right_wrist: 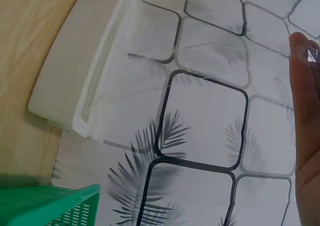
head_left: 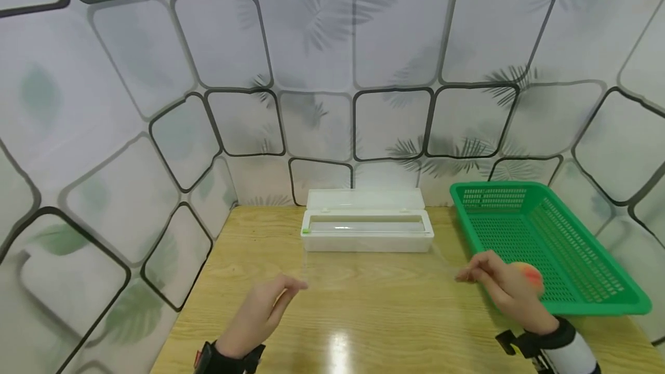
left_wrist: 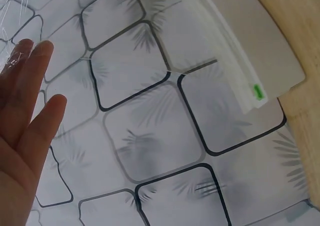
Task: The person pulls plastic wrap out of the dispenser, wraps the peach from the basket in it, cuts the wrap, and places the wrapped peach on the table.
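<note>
A white cling film dispenser stands near the back of the table with its lid raised. From it a clear sheet of cling film stretches toward me, faint in the head view. My left hand pinches one front corner of the sheet between thumb and fingers. The other corner is pinched by my right hand, beside the green basket. Both wrist views show shiny, crumpled film at the fingertips. The film roll lies inside the dispenser's slot, with a small green piece at its left end.
A green plastic basket with mesh sides stands at the right of the table. A red and yellow round fruit lies at its near left, partly behind my right hand. A patterned covering rises behind the wooden table.
</note>
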Demonstrator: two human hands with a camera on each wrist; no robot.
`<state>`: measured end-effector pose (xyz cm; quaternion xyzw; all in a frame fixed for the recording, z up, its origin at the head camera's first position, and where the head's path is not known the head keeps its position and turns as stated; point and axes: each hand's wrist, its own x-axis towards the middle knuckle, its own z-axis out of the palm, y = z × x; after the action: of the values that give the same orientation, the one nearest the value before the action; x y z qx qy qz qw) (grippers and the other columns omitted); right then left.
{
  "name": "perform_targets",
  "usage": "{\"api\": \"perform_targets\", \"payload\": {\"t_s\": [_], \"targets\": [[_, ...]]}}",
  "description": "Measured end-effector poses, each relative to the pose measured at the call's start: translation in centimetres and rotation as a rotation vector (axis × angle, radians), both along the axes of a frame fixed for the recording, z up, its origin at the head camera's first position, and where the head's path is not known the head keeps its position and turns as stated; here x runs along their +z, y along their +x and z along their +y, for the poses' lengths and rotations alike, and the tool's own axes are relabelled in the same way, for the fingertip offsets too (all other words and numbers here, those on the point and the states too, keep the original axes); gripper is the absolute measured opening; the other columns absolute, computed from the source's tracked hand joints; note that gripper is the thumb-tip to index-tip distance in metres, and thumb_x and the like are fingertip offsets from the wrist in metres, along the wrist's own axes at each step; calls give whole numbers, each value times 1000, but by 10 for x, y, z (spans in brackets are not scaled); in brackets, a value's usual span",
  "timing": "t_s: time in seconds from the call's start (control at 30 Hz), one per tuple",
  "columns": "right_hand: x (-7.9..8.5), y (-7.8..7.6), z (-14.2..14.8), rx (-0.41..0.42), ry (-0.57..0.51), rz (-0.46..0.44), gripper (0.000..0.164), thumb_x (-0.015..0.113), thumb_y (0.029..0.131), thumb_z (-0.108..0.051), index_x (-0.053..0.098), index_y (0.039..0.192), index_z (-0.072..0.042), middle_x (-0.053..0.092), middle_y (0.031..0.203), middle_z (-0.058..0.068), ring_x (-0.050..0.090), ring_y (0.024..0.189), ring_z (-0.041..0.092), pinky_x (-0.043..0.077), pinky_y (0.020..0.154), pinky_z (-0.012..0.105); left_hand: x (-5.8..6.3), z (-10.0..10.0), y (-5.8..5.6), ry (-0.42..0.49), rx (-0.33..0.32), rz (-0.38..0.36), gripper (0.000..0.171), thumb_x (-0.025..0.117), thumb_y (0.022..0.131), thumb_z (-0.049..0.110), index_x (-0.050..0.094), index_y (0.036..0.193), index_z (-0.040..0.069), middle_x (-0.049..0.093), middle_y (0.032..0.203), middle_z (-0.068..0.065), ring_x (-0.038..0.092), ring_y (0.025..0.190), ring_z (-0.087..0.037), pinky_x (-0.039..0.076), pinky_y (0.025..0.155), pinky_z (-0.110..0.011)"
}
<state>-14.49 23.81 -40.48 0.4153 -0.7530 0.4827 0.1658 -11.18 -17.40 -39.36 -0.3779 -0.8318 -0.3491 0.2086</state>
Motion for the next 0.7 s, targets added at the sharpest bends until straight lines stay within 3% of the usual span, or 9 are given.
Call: {"api": "perform_targets", "payload": {"t_s": [0.17, 0.3, 0.53, 0.7], "targets": [[-16, 5, 1, 80, 16, -60, 26, 38, 81, 25, 47, 94, 5, 58, 84, 8, 58, 75, 10, 47, 58, 19, -19, -3, 13, -13, -15, -155, 21, 52, 83, -9, 56, 94, 9, 62, 87, -1, 59, 78, -10, 48, 62, -21], [-26, 10, 1, 122, 71, -174, 27, 37, 83, 22, 47, 93, -1, 57, 81, 6, 58, 71, 11, 48, 54, 23, -37, -4, 19, -8, -46, -247, 17, 50, 86, -6, 53, 91, 9, 61, 85, 0, 59, 78, -10, 48, 62, -21], [-45, 17, 0, 109, 216, -280, 22, 40, 89, 9, 47, 89, -11, 57, 75, -2, 53, 63, 6, 44, 48, 23, -69, 0, 23, -70, -124, -420, 8, 48, 90, 4, 51, 91, 11, 61, 88, 3, 59, 81, -9, 48, 66, -21], [-62, 19, -6, 115, 300, -279, 18, 44, 90, 4, 45, 87, -14, 54, 74, -8, 50, 63, 1, 42, 48, 20, -89, -1, 24, -120, -141, -445, 5, 52, 88, 7, 51, 88, 12, 62, 85, 4, 60, 83, -10, 49, 67, -22]]}}
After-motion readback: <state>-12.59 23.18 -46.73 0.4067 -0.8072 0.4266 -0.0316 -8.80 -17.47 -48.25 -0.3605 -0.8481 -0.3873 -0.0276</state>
